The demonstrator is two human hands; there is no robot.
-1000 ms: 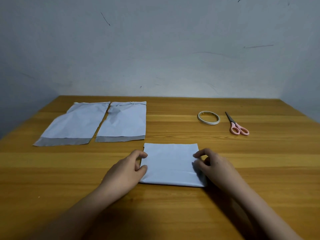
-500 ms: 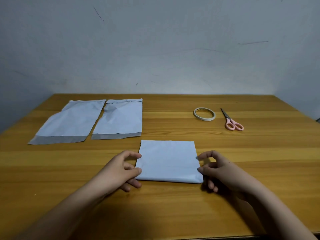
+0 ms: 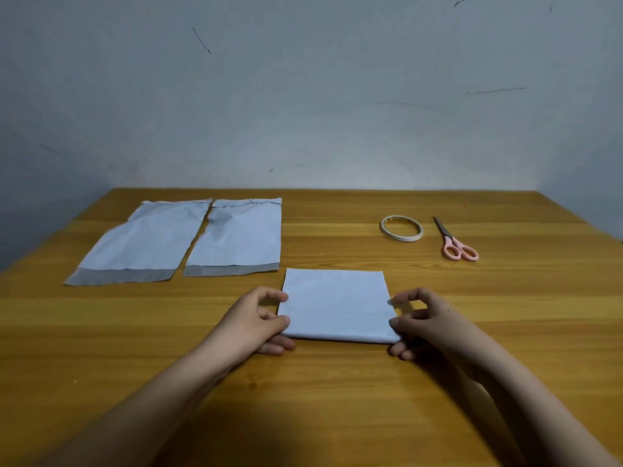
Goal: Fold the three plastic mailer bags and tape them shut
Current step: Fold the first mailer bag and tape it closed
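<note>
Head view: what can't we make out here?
- Folded mailer bag: how many layers, and its underside, hidden by its own top face.
- Left hand and right hand: lower fingers tucked at the bag's edges, so the grip is unclear.
- Tape roll: its loose end, too small.
- Forearms: cut off by the bottom edge.

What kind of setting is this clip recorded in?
Probably a plain room set up as a small packing or craft spot: a bare wooden table pushed into a corner of scuffed painted wall, with mailer bags, a tape roll and pink scissors laid out.
</note>
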